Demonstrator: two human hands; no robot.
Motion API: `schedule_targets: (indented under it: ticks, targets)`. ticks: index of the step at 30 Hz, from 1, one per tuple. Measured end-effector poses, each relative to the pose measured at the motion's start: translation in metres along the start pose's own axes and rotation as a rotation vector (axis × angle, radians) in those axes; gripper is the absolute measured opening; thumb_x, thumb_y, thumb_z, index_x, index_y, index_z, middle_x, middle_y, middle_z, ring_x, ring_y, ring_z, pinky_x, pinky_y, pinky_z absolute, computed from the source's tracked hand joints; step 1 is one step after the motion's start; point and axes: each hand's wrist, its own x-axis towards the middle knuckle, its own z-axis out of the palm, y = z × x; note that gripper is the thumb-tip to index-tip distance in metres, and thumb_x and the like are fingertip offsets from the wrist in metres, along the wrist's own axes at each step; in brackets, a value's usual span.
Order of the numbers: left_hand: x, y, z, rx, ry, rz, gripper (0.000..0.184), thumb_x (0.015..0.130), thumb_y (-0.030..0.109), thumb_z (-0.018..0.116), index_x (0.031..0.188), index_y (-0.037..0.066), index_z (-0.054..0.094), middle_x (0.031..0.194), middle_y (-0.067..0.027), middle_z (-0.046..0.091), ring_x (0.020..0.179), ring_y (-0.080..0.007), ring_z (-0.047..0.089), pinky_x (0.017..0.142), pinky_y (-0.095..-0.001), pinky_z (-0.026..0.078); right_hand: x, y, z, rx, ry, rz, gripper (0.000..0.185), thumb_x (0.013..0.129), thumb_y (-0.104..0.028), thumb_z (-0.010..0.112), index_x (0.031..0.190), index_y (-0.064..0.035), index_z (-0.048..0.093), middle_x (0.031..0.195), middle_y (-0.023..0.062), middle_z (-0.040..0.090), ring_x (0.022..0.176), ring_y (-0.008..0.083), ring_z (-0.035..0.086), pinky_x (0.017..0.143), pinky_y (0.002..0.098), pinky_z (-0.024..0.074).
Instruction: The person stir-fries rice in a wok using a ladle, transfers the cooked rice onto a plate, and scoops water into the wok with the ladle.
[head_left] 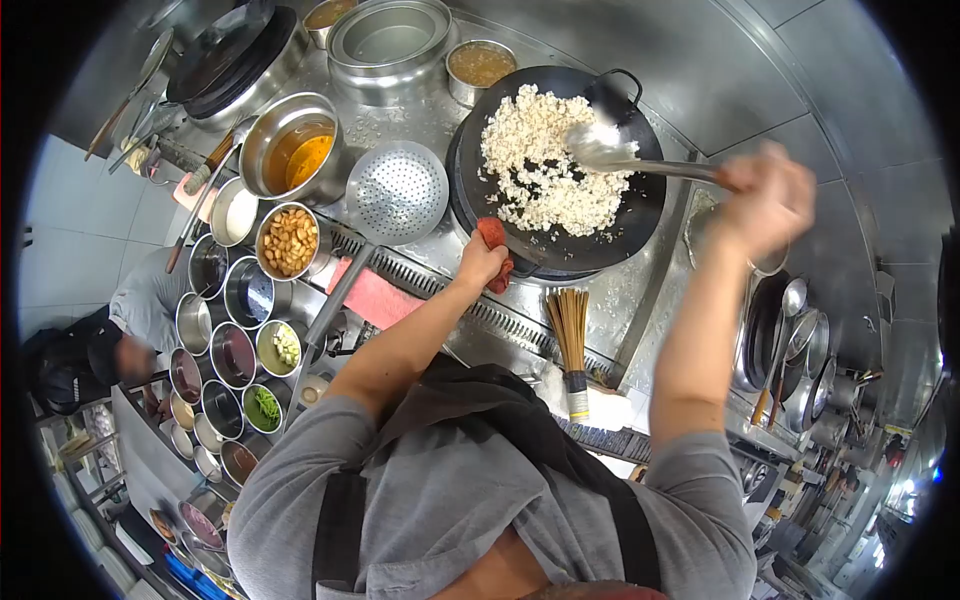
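Observation:
Fried rice, pale and loose, is spread over the bottom of a large black wok (640,215). My left hand (484,262) grips a red cloth (495,250) at the wok's near left rim. At the right, my right hand (768,200) is wrapped round the handle of a metal ladle (600,148), slightly blurred. The ladle's bowl is over the rice (540,125) in the right half of the wok. A bamboo brush (570,340) lies just below the wok on the steel stove top.
Left of the wok are a perforated strainer (397,192), a pot of oil (290,150) and a bowl of brown chunks (288,241). Several ingredient bowls stand further left, near another person (75,360). A pink cloth (372,292) lies by the grating. Pans and ladles sit at right.

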Motion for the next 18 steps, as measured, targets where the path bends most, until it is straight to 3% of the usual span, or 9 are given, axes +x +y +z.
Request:
schedule_targets:
  ticks: [2,5,9,12,13,14,17,18]
  targets:
    - [-0.003,0.001,0.001,0.006,-0.007,-0.013,0.039,0.076,0.009,0.058,0.112,-0.002,0.047,0.085,-0.0132,0.064,0.067,-0.0211,0.064,0.060,-0.0336,0.052,-0.004,0.039,0.006,-0.029,0.060,0.036,0.020,0.084,0.001,0.060,0.069,-0.0017,0.047,0.050,0.0062,0.045,0.042,0.0135,0.043,0.041,0.0300,0.0381]
    - [0.000,-0.015,-0.002,0.024,-0.029,-0.019,0.039,0.076,0.009,0.058,0.112,-0.002,0.048,0.086,-0.0131,0.064,0.068,-0.0214,0.064,0.061,-0.0335,0.052,0.016,0.012,0.022,0.101,0.119,0.181,0.020,0.084,0.000,0.062,0.071,-0.0015,0.047,0.051,0.0057,0.044,0.043,0.0142,0.042,0.043,0.0312,0.0388]
    - [-0.006,0.010,-0.006,0.062,0.004,0.010,0.040,0.076,0.010,0.059,0.113,-0.002,0.049,0.090,-0.0137,0.064,0.075,-0.0227,0.065,0.066,-0.0336,0.052,0.021,-0.047,0.026,0.122,-0.069,0.003,0.018,0.085,0.001,0.059,0.071,-0.0017,0.048,0.052,0.0064,0.044,0.043,0.0146,0.041,0.043,0.0320,0.0382]
    - [0.000,0.001,-0.003,0.029,-0.006,-0.024,0.042,0.075,0.012,0.060,0.113,-0.002,0.050,0.093,-0.0136,0.064,0.081,-0.0228,0.065,0.072,-0.0335,0.052,-0.020,-0.019,0.017,0.242,-0.255,0.021,0.014,0.085,-0.001,0.059,0.072,-0.0024,0.054,0.056,0.0082,0.053,0.050,0.0157,0.051,0.051,0.0297,0.0440]
    - [-0.002,0.003,-0.002,0.026,-0.008,-0.023,0.042,0.075,0.012,0.060,0.113,-0.002,0.050,0.093,-0.0136,0.064,0.081,-0.0228,0.065,0.072,-0.0335,0.052,-0.040,0.026,0.009,-0.184,-0.245,-0.103,0.013,0.082,-0.004,0.064,0.070,-0.0025,0.059,0.062,0.0069,0.059,0.059,0.0141,0.056,0.059,0.0266,0.0457]
    - [-0.006,0.006,-0.004,0.073,0.009,-0.008,0.041,0.075,0.012,0.060,0.113,-0.003,0.050,0.093,-0.0137,0.064,0.081,-0.0226,0.065,0.071,-0.0334,0.052,-0.057,0.033,0.015,-0.116,-0.200,0.118,0.014,0.078,-0.006,0.070,0.067,-0.0020,0.061,0.065,0.0039,0.061,0.064,0.0113,0.056,0.063,0.0240,0.0444]
    - [-0.014,0.010,-0.008,0.102,0.008,-0.021,0.041,0.076,0.012,0.059,0.113,-0.003,0.050,0.093,-0.0139,0.064,0.080,-0.0224,0.065,0.070,-0.0333,0.052,-0.025,0.020,0.031,-0.409,-0.419,-0.074,0.018,0.078,-0.006,0.072,0.067,-0.0025,0.059,0.060,0.0020,0.058,0.061,0.0089,0.055,0.057,0.0242,0.0419]
    - [-0.007,0.016,-0.008,0.073,-0.009,-0.034,0.041,0.076,0.011,0.059,0.113,-0.003,0.050,0.093,-0.0141,0.064,0.080,-0.0224,0.065,0.069,-0.0333,0.052,-0.011,-0.003,0.036,-0.413,-0.303,-0.052,0.019,0.080,-0.006,0.071,0.067,-0.0029,0.058,0.059,0.0020,0.056,0.056,0.0093,0.052,0.053,0.0240,0.0400]
